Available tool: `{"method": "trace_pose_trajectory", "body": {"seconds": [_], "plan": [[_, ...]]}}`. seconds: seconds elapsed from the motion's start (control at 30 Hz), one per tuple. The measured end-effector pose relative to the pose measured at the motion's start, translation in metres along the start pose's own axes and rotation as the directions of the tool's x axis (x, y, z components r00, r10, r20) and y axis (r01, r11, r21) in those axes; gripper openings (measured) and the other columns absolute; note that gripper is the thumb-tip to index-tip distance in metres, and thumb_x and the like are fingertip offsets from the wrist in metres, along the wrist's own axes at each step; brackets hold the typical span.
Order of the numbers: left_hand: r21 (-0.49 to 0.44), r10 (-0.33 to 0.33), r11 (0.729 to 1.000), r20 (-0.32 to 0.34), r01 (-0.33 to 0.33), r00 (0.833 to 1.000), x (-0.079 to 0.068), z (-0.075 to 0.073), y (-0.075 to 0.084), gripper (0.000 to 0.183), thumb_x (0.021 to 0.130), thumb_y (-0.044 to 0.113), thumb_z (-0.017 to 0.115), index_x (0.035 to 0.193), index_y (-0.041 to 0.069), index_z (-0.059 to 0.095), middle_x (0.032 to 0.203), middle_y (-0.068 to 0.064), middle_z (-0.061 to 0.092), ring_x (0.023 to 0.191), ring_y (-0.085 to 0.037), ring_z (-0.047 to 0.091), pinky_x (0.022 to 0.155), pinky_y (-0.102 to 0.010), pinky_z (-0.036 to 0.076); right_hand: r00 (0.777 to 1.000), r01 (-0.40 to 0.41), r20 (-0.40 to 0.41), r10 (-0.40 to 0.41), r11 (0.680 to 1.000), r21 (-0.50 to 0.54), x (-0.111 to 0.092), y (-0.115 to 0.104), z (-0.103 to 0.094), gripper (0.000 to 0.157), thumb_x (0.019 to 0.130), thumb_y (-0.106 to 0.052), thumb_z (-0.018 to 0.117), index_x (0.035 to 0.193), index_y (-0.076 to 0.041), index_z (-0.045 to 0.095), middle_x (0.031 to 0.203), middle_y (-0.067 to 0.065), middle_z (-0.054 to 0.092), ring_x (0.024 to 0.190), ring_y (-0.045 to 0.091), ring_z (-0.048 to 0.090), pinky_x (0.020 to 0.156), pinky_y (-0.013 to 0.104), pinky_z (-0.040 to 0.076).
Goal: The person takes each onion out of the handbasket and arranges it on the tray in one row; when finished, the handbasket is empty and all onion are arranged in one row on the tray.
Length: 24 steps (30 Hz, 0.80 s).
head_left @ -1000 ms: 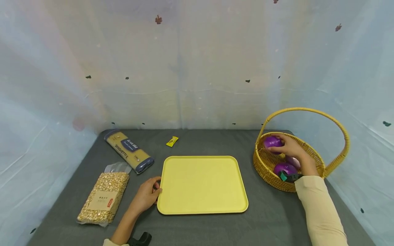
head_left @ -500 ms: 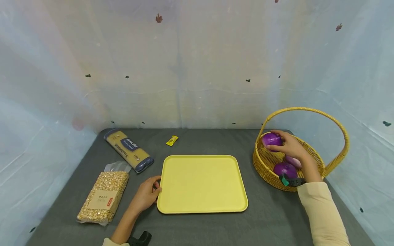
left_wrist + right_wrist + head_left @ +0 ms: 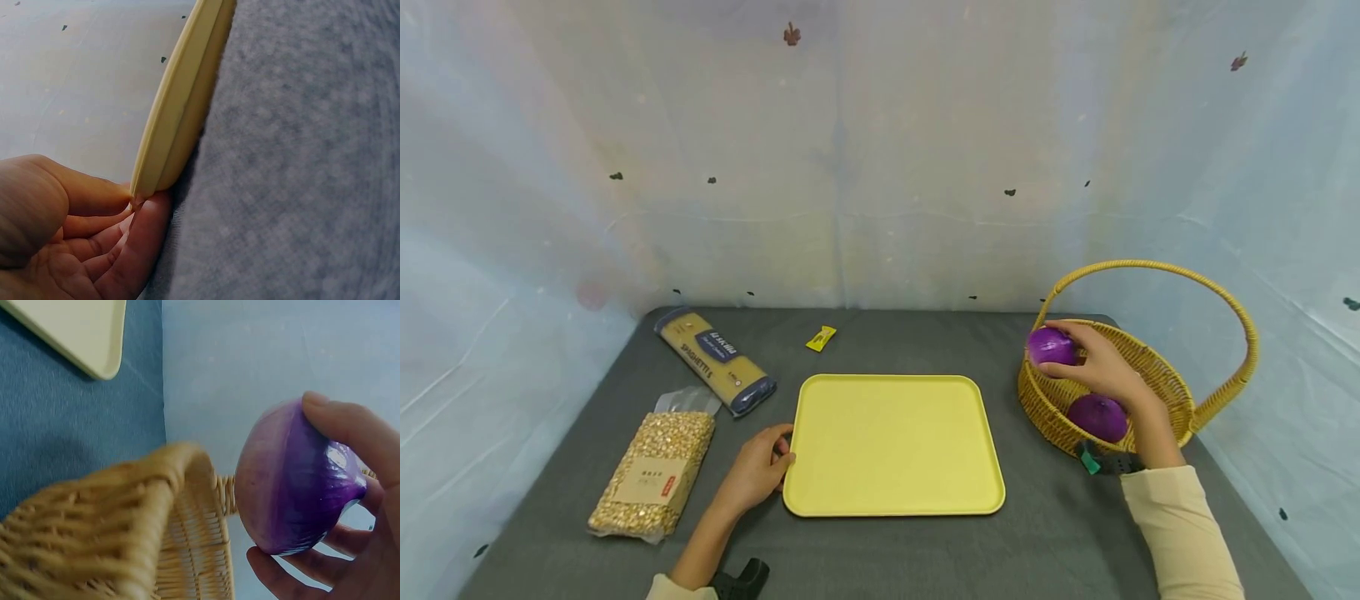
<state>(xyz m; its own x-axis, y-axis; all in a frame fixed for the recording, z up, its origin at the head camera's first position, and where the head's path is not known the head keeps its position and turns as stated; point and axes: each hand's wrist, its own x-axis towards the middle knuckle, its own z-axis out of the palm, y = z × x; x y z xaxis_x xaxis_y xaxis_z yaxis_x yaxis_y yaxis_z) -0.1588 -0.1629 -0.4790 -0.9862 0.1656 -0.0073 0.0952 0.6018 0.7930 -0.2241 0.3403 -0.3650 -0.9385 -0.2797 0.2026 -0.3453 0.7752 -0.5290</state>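
My right hand [image 3: 1099,365] grips a shiny red onion [image 3: 1051,346] between thumb and fingers, over the left rim of the wicker basket [image 3: 1037,417]. The right wrist view shows the onion [image 3: 300,481] raised above the basket wall, its side pale pink and purple. Another red onion [image 3: 1097,417] lies inside the basket, below my wrist. My left hand [image 3: 756,471] pinches the left edge of the yellow tray [image 3: 895,446]. Close up in the left wrist view, thumb and fingertips meet on the tray's rim [image 3: 169,119].
Left of the tray lie a spaghetti pack [image 3: 715,358] and a clear bag of yellow kernels [image 3: 655,475]. A small yellow wrapped sweet [image 3: 822,337] lies behind the tray. The basket's tall handle [image 3: 1150,265] arches over its right part. A pale curtain [image 3: 880,167] hangs behind the table.
My right hand has lifted the red onion from inside the basket and moved it left to the rim. A pinkish onion seen earlier is now hidden behind my hand. My left hand stays at the tray.
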Motion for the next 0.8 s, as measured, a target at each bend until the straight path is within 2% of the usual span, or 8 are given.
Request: {"method": "trace_pose_trajectory", "body": {"seconds": [0.4,0.8], "plan": [[-0.019,0.007,1.000,0.005,-0.007,1.000,0.000,0.000,0.002,0.041,0.087,-0.001,0.060,0.127,-0.004,0.051,0.082,-0.005,0.050,0.053,-0.013,0.048,0.042,-0.025,0.046,0.997,0.072,0.002,-0.073,0.997,0.038,-0.002,-0.023,0.017,0.074,0.077,-0.031,0.076,0.140,-0.013,0.041,0.130,0.017,0.044,0.111,0.036,0.050,0.079,0.051,0.053],[-0.014,0.010,1.000,0.003,-0.010,1.000,-0.001,0.000,0.001,0.040,0.087,-0.001,0.060,0.126,-0.004,0.051,0.082,-0.005,0.050,0.053,-0.013,0.048,0.041,-0.026,0.046,0.991,0.134,-0.010,-0.133,0.987,0.088,-0.004,-0.034,0.049,0.071,0.078,-0.027,0.077,0.138,-0.011,0.043,0.127,0.016,0.046,0.108,0.033,0.051,0.081,0.050,0.053]]}}
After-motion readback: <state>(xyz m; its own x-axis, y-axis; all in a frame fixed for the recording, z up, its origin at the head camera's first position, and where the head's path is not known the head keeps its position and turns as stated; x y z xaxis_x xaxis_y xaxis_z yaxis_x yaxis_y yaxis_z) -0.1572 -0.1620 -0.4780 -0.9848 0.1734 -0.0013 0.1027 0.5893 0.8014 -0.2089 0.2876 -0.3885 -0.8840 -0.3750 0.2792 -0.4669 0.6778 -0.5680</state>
